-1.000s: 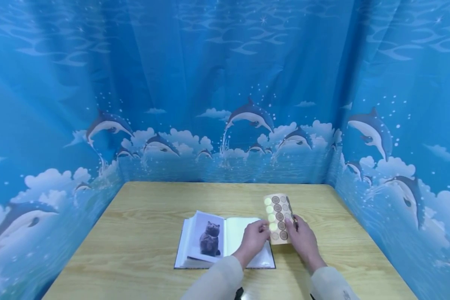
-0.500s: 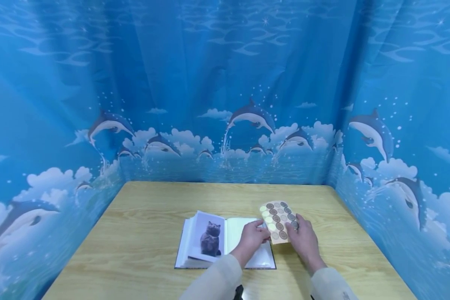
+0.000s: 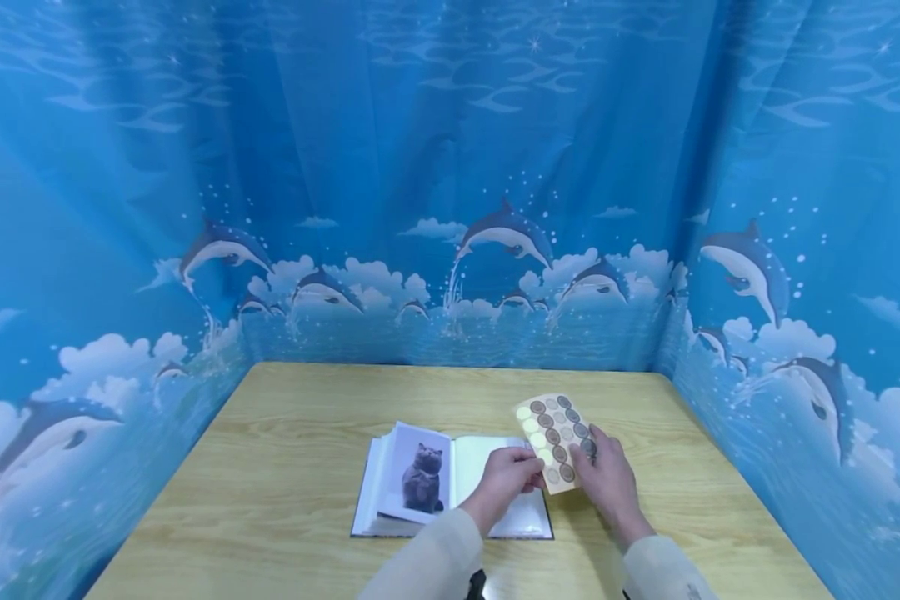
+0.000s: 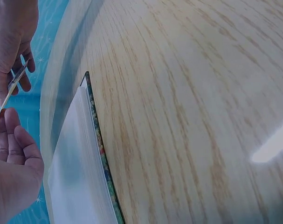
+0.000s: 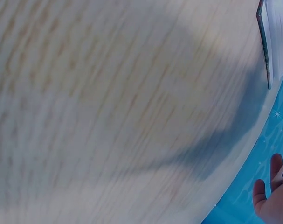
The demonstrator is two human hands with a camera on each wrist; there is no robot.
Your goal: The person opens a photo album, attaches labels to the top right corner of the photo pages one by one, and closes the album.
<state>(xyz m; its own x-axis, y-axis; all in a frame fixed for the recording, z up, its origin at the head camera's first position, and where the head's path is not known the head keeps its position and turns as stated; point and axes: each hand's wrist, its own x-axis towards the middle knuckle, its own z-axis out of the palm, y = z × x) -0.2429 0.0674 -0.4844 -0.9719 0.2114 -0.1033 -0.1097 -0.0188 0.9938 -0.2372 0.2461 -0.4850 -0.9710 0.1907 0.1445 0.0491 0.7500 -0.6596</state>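
A pale sheet of round stickers (image 3: 553, 435) is held up beside the right page of an open photo album (image 3: 521, 521). Its circles run in rows, some dark-patterned and some plain pale yellow. My right hand (image 3: 607, 483) grips the sheet's right edge, thumb on the front. My left hand (image 3: 506, 479) pinches the lower left edge. In the left wrist view the sheet (image 4: 10, 91) appears edge-on between my right hand (image 4: 13, 37) and my left hand (image 4: 15, 172). The right wrist view catches only part of my right hand (image 5: 274, 200) and a sheet corner.
A cat picture (image 3: 422, 479) lies on the album's left side, its page slightly raised. The album rests on a wood-grain table (image 3: 285, 467). A blue dolphin-print curtain (image 3: 390, 167) encloses the table's back and sides.
The sticker sheet has tilted, its top swinging left. My left hand has shifted slightly along its lower left edge. My right hand keeps its grip, and the album stays put.
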